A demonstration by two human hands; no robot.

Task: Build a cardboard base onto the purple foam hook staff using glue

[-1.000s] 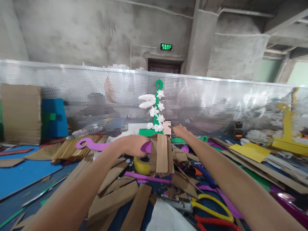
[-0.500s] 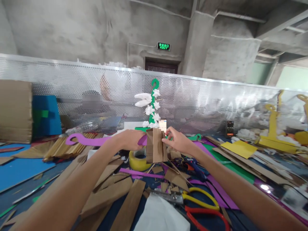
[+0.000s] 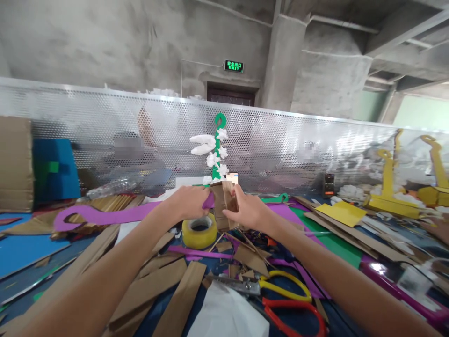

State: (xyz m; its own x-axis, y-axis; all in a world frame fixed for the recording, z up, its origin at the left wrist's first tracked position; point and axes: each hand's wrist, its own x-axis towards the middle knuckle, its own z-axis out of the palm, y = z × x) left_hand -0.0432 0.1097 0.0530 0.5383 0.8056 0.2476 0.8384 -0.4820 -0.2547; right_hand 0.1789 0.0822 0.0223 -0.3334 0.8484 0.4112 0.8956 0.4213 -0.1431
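Note:
Just above the middle of the table, my left hand (image 3: 191, 202) is closed around a purple foam piece (image 3: 115, 214), whose hooked end reaches out to the left. A folded brown cardboard piece (image 3: 220, 206) stands at the purple piece's right end, between my two hands. My right hand (image 3: 247, 208) pinches the cardboard's right side between thumb and fingers. Under my left hand lies a roll of yellow tape (image 3: 199, 232). Behind the hands rises a green hooked stem (image 3: 220, 122) with white flower shapes (image 3: 212, 159) on it.
Scissors with yellow and red handles (image 3: 293, 316) lie near the front, beside white paper (image 3: 228, 311). Cardboard strips (image 3: 180, 302) cover the left front. Yellow sheets (image 3: 342, 213) and green board lie right. A perforated metal panel (image 3: 259, 126) closes off the back. Another person's hand (image 3: 438, 229) shows far right.
The purple piece's hooked end has swung left and down. My right hand has moved down and in over the cardboard's side, and the cardboard has turned. The whole view has shifted slightly.

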